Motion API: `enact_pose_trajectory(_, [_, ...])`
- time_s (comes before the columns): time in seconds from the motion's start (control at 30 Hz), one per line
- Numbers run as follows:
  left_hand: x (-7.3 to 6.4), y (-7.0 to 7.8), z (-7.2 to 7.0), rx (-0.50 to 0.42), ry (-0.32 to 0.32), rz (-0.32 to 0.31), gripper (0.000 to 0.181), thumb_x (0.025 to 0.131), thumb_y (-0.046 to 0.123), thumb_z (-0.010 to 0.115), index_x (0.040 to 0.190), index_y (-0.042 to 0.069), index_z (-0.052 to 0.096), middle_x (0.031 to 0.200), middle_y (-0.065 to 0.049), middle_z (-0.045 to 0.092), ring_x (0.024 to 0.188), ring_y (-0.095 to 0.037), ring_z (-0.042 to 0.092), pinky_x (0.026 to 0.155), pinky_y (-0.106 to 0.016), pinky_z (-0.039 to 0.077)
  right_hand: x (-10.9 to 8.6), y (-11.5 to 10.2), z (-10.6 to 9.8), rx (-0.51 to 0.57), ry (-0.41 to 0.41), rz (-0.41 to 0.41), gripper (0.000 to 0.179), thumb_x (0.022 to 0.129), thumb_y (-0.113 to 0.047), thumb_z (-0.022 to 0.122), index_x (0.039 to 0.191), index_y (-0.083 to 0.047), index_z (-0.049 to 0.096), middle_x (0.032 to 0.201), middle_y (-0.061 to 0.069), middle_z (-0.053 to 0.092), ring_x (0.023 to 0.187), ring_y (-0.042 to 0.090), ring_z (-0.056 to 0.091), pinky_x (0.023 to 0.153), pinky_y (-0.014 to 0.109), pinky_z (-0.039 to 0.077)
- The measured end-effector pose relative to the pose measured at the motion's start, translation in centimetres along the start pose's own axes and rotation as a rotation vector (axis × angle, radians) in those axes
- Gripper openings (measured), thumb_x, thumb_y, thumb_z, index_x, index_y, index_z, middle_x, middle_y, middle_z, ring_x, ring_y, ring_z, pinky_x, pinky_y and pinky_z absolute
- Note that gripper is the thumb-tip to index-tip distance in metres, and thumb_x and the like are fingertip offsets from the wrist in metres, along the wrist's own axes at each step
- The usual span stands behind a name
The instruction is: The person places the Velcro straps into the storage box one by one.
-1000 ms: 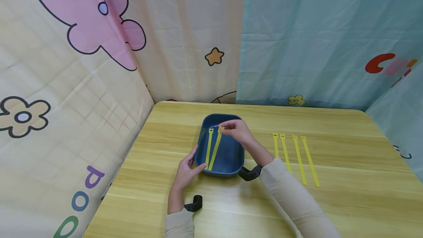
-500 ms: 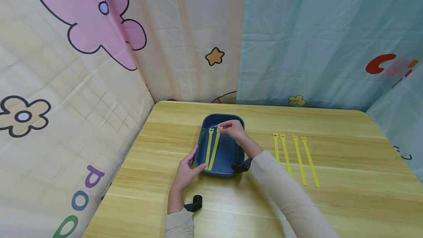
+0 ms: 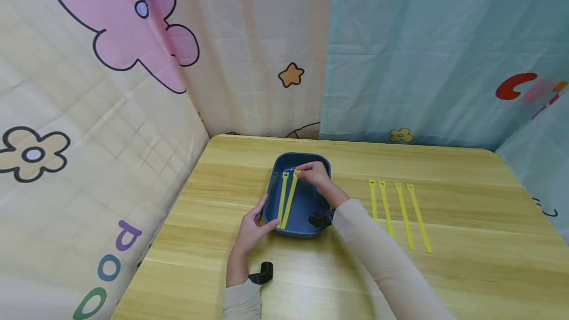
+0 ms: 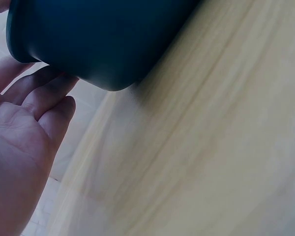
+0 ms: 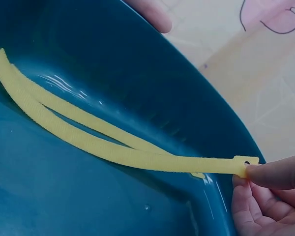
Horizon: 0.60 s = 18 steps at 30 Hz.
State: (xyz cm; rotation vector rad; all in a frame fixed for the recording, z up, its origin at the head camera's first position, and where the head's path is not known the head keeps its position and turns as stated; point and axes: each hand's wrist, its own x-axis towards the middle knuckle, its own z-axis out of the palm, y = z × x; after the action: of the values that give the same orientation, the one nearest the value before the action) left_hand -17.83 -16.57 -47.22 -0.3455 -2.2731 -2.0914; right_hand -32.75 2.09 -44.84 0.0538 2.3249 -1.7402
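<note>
A dark blue plastic box [image 3: 293, 234] stands on the table, with my left hand [image 3: 250, 233] at its near left corner. That hand holds the box, thumb over the rim and fingers against the outer wall [image 4: 103, 44]. Over the box's inside, my right hand [image 3: 314, 174] pinches the slotted head of a yellow hook-and-loop cable tie [image 3: 290, 204]. In the right wrist view this tie [image 5: 132, 160] bows downward from thumb and finger, its far end against the box wall. A second yellow tie [image 5: 93, 118] lies in the box beside it, partly covered by the held one.
Several more yellow cable ties [image 3: 403, 219] lie side by side on the wooden table [image 3: 480, 211], right of the box. The right sleeve [image 3: 378, 251] covers the lower ends of some. Printed curtains [image 3: 249, 63] hang behind and left of the table.
My right wrist and forearm have swung left, toward the box. The pinched end of the cable tie has hardly moved. The left hand stays on the box.
</note>
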Motion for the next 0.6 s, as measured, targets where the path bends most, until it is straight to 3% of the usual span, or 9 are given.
enact_pose_trajectory(0.3, [0.0, -0.11, -0.14, 0.001, 0.0, 0.001, 0.069, 0.082, -0.002, 0.066, 0.139, -0.008, 0.028, 0.146, -0.016, 0.025, 0.134, -0.025, 0.021, 0.107, -0.035, 0.019, 0.62, 0.52, 0.65, 0.049, 0.006, -0.007, 0.019, 0.085, -0.005, 0.064, 0.102, 0.002, 0.068, 0.104, 0.015, 0.064, 0.086, 0.024, 0.061, 0.083, 0.036, 0.05])
enact_pose_trajectory(0.6, [-0.02, -0.05, -0.1, 0.015, -0.007, -0.011, 0.07, 0.082, 0.0, 0.066, 0.14, -0.006, 0.027, 0.147, -0.014, 0.025, 0.134, -0.025, 0.02, 0.107, -0.035, 0.019, 1.03, 0.93, 0.96, 0.156, 0.033, 0.042, 0.018, 0.085, -0.001, 0.063, 0.101, 0.007, 0.067, 0.093, 0.015, 0.066, 0.067, 0.012, 0.059, 0.072, 0.028, 0.053])
